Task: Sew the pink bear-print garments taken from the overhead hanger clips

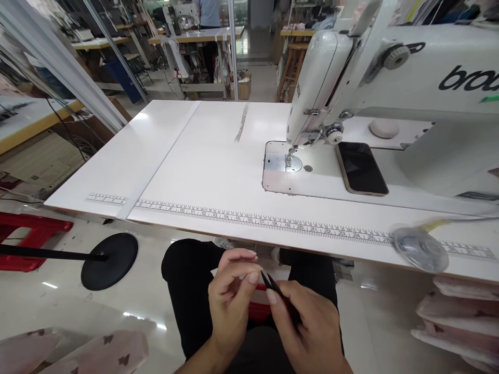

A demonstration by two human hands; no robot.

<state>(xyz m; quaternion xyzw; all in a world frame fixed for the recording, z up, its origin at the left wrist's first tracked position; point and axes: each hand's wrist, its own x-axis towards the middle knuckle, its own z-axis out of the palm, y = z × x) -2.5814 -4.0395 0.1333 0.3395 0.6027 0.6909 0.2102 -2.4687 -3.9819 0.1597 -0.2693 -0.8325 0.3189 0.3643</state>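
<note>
Over my lap, my right hand (pixel 307 322) is closed around black thread snips (pixel 272 284), whose two pointed blades stand slightly apart and point up toward the left. My left hand (pixel 233 293) is beside the blade tips, thumb and index finger pressed together in a pinch. Whatever lies in that pinch, if anything, is too small to make out. Both hands are just below the front edge of a white sewing table (pixel 195 171). On it stands a white sewing machine (pixel 323 88), its presser foot (pixel 289 157) over the metal needle plate with no cloth under it.
A phone (pixel 362 169) lies on the machine bed. A clear round plastic dish (pixel 421 248) sits on the printed ruler (pixel 249 219) at the front edge. Pink patterned fabric (pixel 460 311) is at lower right, more (pixel 97 353) at lower left. A black round stand base (pixel 109 261) is on the floor.
</note>
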